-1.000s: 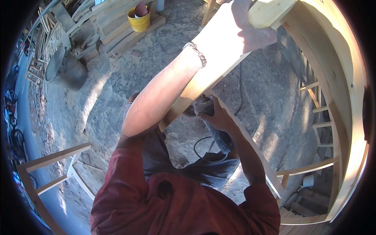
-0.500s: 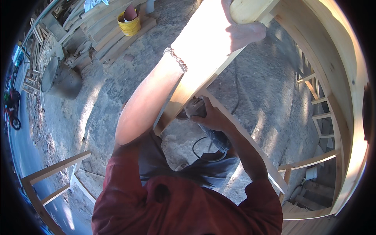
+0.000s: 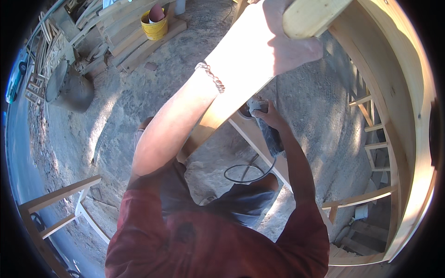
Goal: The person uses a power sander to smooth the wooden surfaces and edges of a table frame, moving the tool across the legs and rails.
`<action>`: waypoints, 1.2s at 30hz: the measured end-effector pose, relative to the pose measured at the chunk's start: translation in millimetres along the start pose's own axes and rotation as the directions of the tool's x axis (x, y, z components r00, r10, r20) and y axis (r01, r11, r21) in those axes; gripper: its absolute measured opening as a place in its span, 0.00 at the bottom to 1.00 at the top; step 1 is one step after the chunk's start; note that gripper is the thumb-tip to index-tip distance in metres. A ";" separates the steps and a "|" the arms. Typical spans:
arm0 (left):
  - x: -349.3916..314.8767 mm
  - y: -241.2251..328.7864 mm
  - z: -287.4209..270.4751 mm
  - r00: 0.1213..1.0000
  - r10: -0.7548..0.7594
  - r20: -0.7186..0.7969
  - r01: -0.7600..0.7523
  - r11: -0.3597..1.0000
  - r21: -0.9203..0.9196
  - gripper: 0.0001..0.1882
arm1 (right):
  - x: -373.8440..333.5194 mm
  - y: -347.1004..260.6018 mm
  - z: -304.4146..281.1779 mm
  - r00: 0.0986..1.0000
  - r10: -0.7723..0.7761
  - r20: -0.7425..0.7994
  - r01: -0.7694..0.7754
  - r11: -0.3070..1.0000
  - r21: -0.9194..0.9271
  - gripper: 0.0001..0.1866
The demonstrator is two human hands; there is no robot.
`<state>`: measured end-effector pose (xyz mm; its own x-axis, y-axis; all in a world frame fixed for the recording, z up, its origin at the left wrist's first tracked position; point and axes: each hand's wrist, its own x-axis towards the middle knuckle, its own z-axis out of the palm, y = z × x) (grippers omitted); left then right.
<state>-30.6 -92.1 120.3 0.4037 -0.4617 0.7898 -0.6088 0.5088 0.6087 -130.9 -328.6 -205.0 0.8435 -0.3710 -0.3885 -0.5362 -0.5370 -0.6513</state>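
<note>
My left hand (image 3: 293,52), overexposed by sunlight, is closed round a pale wooden piece (image 3: 317,17). Its thumb shows along the side, while the other fingers are hidden. A long board (image 3: 204,126) slopes down from beneath my left forearm toward my lap. In my right hand (image 3: 273,118) is an angle grinder (image 3: 270,139) with a dark body and a grey head. The grinder's head sits close to the long board's right edge; I cannot tell whether its disc touches it. A black cord (image 3: 227,175) loops below the tool.
A large curved wooden frame (image 3: 394,78) fills the right side. At lower left stands a smaller wooden frame (image 3: 62,194). A yellow bucket (image 3: 155,30) sits by stacked planks (image 3: 125,44), with a grey drum (image 3: 69,90) farther left. Another board (image 3: 250,134) passes under the grinder.
My right hand and the grinder have moved farther away and to the right. My left hand has shifted slightly right with the wooden piece, and the cord loop has spread wider.
</note>
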 end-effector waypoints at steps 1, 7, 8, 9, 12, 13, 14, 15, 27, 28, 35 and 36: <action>3.5 -4.9 4.0 1.000 0.009 -0.026 -0.009 1.000 0.021 0.29 | 6.6 5.0 -4.7 1.000 0.005 0.018 -0.006 1.000 0.025 0.59; 10.5 -9.5 -4.0 0.998 -0.039 0.041 0.040 0.999 -0.021 0.30 | 64.1 47.8 -2.8 0.997 -0.047 -0.057 0.050 0.998 0.047 0.62; 8.2 -25.1 5.8 0.994 -0.044 -0.098 0.047 0.999 0.027 0.32 | 84.3 47.9 2.5 0.995 -0.086 -0.047 0.088 0.995 0.042 0.62; 7.1 -25.5 3.6 0.991 -0.054 -0.120 0.059 0.997 0.039 0.34 | 99.0 56.2 6.8 0.993 -0.112 -0.045 0.114 0.992 0.047 0.62; -0.1 1.5 -16.8 0.996 -0.083 -0.021 0.084 0.995 0.057 0.40 | 129.6 77.8 5.5 0.985 -0.169 -0.038 0.171 0.983 0.066 0.62; -1.5 0.0 -13.5 0.995 -0.093 0.039 0.091 0.995 0.039 0.42 | 126.7 103.7 0.3 0.986 -0.154 -0.056 0.158 0.984 0.080 0.62; -1.6 -7.4 -6.5 0.994 -0.089 0.060 0.087 0.995 0.048 0.43 | 124.5 128.7 -4.8 0.988 -0.135 -0.072 0.141 0.985 0.096 0.62; 0.1 -10.2 -0.8 0.991 -0.120 0.063 0.116 0.991 0.071 0.42 | 125.3 145.5 -7.3 0.987 -0.136 -0.083 0.144 0.984 0.107 0.62; -3.2 -14.8 -8.1 0.966 -0.255 -0.031 0.257 0.954 0.153 0.37 | 168.4 119.0 -10.0 0.990 -0.134 -0.039 0.136 0.988 0.075 0.61; -2.3 -14.1 -5.6 0.969 -0.245 -0.022 0.246 0.959 0.140 0.37 | 169.3 132.1 -13.3 0.992 -0.112 -0.064 0.116 0.991 0.069 0.61; -0.2 -22.5 0.7 0.982 -0.169 -0.078 0.182 0.960 0.213 0.35 | 153.8 128.4 -12.1 0.983 -0.179 -0.042 0.182 0.978 0.104 0.60; 0.9 -23.7 1.0 0.981 -0.171 -0.087 0.187 0.957 0.221 0.34 | 144.1 122.2 -5.3 0.978 -0.203 -0.041 0.207 0.969 0.138 0.61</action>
<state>-16.5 -105.3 106.5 0.5602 -0.4768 0.6774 -0.6585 0.2399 0.7134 -75.1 -451.7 -337.2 0.9327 -0.2852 -0.2208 -0.3402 -0.4925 -0.8010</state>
